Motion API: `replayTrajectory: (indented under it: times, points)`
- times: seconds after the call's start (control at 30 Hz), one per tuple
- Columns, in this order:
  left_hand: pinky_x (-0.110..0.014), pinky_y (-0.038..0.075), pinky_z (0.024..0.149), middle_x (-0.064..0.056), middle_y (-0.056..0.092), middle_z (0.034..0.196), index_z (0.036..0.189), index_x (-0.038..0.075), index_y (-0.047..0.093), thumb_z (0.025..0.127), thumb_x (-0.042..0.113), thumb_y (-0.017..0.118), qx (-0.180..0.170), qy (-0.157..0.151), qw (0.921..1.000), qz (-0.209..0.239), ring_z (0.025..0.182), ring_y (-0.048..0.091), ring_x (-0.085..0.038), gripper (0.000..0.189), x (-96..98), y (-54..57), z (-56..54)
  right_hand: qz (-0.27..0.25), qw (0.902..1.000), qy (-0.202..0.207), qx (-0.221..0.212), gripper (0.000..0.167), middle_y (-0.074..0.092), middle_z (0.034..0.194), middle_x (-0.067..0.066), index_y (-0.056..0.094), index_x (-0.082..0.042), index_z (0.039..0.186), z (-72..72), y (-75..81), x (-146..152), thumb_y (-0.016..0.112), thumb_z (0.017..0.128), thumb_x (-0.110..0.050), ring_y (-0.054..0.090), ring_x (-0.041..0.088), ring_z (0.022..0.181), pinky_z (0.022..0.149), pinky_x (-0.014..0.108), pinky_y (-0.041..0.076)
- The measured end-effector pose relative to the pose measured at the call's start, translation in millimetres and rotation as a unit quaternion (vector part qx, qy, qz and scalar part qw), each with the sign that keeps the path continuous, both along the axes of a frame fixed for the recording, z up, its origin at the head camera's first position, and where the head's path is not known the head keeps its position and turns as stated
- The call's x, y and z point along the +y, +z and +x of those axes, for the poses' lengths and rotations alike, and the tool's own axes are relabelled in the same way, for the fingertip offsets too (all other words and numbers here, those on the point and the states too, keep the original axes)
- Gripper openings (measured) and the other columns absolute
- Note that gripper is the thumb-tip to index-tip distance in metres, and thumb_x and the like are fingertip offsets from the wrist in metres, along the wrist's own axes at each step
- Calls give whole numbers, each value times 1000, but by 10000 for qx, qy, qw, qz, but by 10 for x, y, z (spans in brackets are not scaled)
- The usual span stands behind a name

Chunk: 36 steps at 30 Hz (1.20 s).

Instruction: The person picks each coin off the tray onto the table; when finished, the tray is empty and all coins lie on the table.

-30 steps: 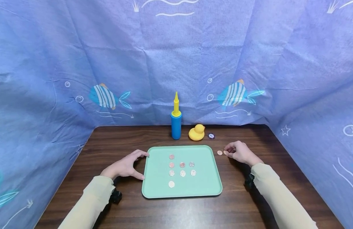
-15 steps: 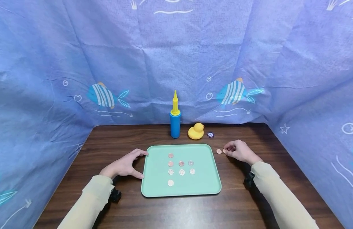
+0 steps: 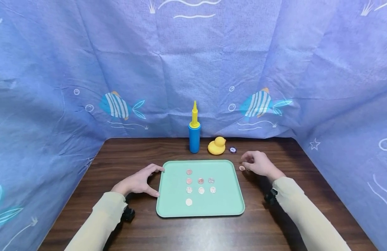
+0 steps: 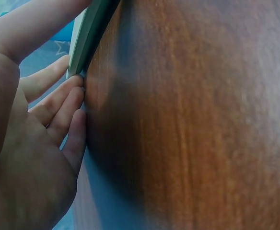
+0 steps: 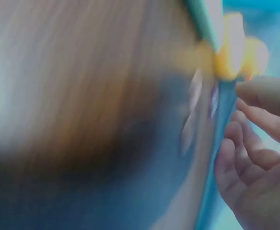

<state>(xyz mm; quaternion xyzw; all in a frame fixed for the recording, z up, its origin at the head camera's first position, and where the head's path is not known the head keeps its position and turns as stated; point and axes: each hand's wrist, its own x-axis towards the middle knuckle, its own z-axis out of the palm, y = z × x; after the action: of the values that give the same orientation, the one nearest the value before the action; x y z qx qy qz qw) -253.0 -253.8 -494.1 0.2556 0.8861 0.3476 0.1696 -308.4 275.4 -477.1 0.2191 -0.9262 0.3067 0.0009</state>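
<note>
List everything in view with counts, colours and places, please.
Table: 1, brown, foreground
Cloth: 1, blue, behind and beside table
Tray: 1, green, on table
Tray coins: 8, coppery or silvery, on tray
Loose coins: 2, coppery, beside tray
Pump: 1, blue and yellow, behind tray
Duck: 1, yellow, beside pump
Chip: 1, dark-rimmed, beside duck
Wrist devices: 2, black, wrists
Sleeves: 2, cream, arms
Left hand: 1, bare, tray's left edge
Right hand: 1, bare, beside loose coins

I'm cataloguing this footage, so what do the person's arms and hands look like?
Plain cream sleeves, wrinkled toward their ends, cover both forearms. A small black device shows at each wrist. The left hand and right hand are gloveless.
</note>
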Motion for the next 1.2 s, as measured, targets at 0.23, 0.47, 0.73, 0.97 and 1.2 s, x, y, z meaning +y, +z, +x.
replayTrajectory:
  times: [0.23, 0.47, 0.73, 0.97, 1.2]
  points:
    - [-59, 37, 115, -9, 44, 154, 154, 12, 48, 76, 43, 95, 7, 18, 10000, -26, 143, 43, -35, 96, -6, 3, 3, 18, 9946, 1017, 219, 14, 76, 94, 1, 78, -1, 106, 15, 169, -712, 76, 95, -8, 69, 13, 86, 78, 35, 60]
    - [-59, 36, 116, -8, 44, 155, 154, 12, 48, 77, 43, 95, -68, 37, 10000, 24, 143, 42, -35, 95, 26, 7, 15, 244, 9862, 1624, -206, 20, 78, 106, 9, 77, 0, 112, -13, 235, -1212, 78, 95, -10, 73, 20, 96, 87, 42, 61]
    - [-59, 36, 115, -9, 44, 154, 153, 12, 48, 76, 40, 95, -45, 71, 10000, 2, 142, 43, -36, 95, 4, 30, 24, 442, 9816, 1805, -438, 25, 77, 114, 11, 76, -1, 117, -35, 233, -1610, 79, 92, -5, 72, 29, 106, 93, 45, 59]
    - [-59, 35, 116, -9, 44, 154, 154, 12, 48, 76, 43, 95, -111, 85, 9999, 19, 143, 42, -35, 96, 8, 16, 24, 810, 9801, 1772, -393, 24, 76, 119, 6, 78, -7, 118, -34, 152, -1827, 80, 93, -7, 71, 24, 107, 93, 39, 58]
    - [-59, 36, 116, -8, 44, 153, 153, 12, 48, 76, 42, 95, -42, 94, 9999, 18, 142, 43, -35, 95, 1, 9, 33, 782, 9769, 1916, -541, 22, 75, 119, 2, 79, -11, 118, 5, 117, -2019, 78, 97, -11, 68, 21, 106, 93, 35, 56]
